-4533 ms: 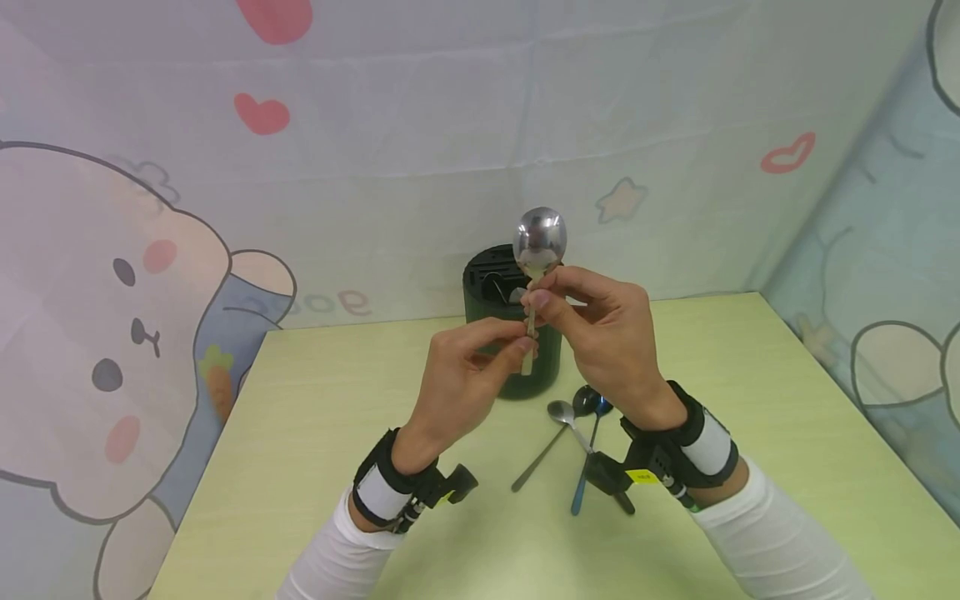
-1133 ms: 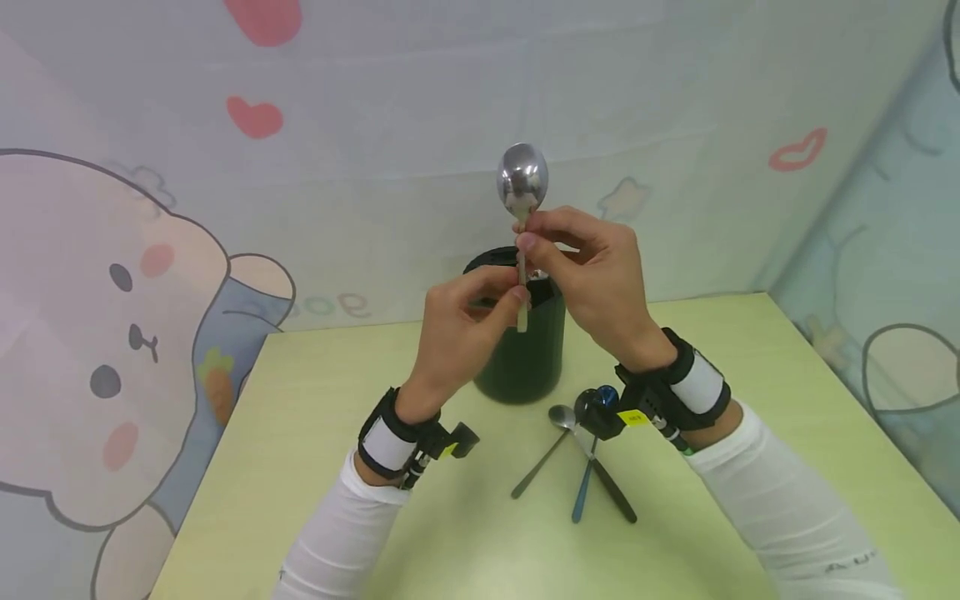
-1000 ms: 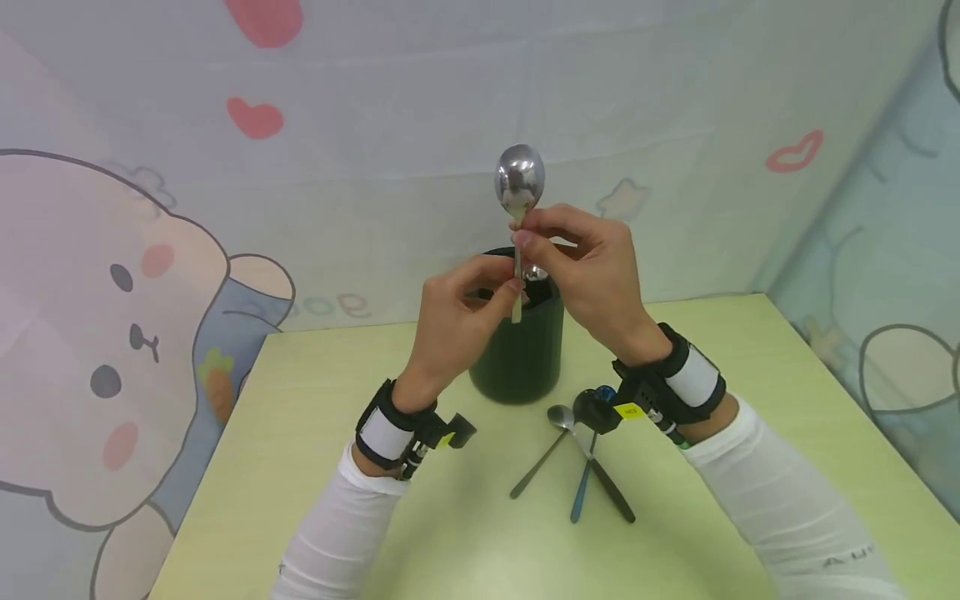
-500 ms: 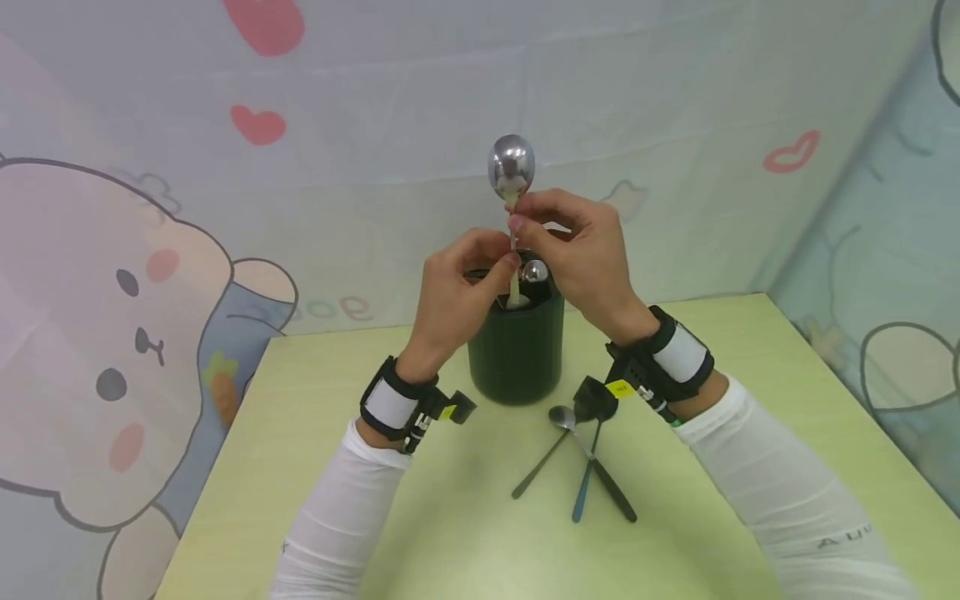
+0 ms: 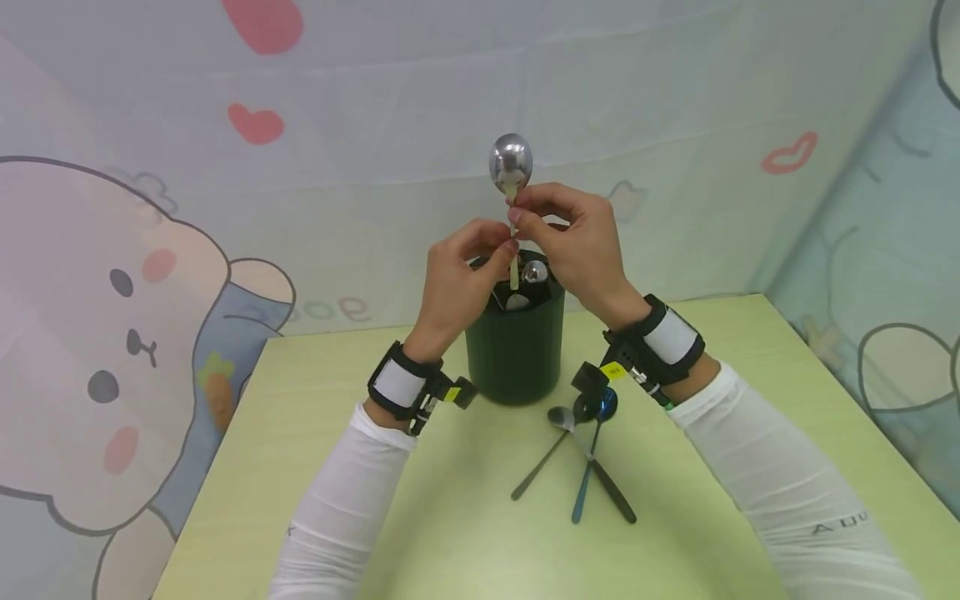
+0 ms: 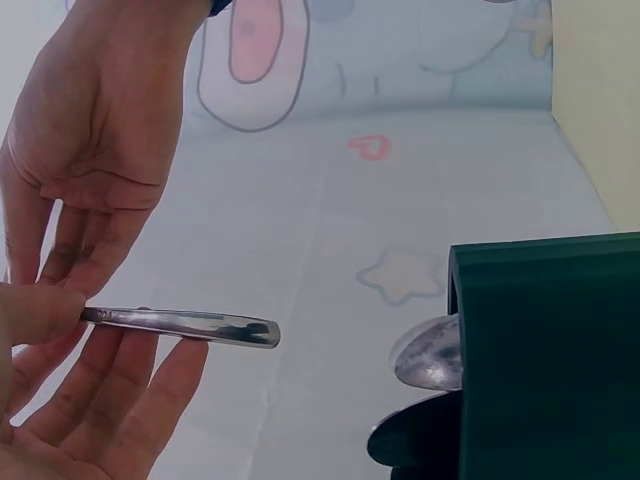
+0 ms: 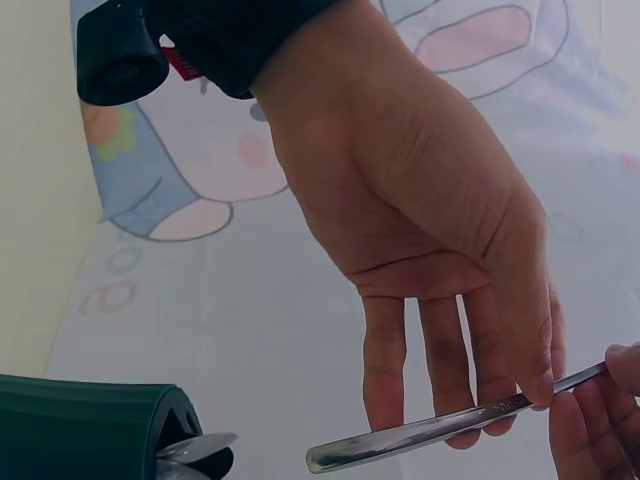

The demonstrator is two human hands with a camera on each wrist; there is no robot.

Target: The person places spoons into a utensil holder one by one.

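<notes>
I hold a steel spoon (image 5: 511, 160) upright, bowl up, over a dark green round holder (image 5: 514, 350). My right hand (image 5: 517, 212) pinches the handle just under the bowl. Lower down, my left hand (image 5: 506, 243) pinches the handle between thumb and fingers. The handle's free end hangs just above the holder's opening. In the left wrist view the handle (image 6: 180, 324) points at the holder (image 6: 545, 360), where another spoon's bowl (image 6: 430, 355) sticks out. The right wrist view shows the handle (image 7: 440, 430) under my left hand (image 7: 430, 200), apart from the holder (image 7: 90, 440).
Three spoons lie crossed on the light green table (image 5: 315, 467) in front of the holder: a silver one (image 5: 557, 417), a blue one (image 5: 592, 450) and a dark-handled one (image 5: 611, 496). A cartoon-print cloth wall (image 5: 150, 250) closes the back and both sides.
Both hands have carried the spoon up and away from me, from in front of the holder to above its opening. The spoons on the table have not moved.
</notes>
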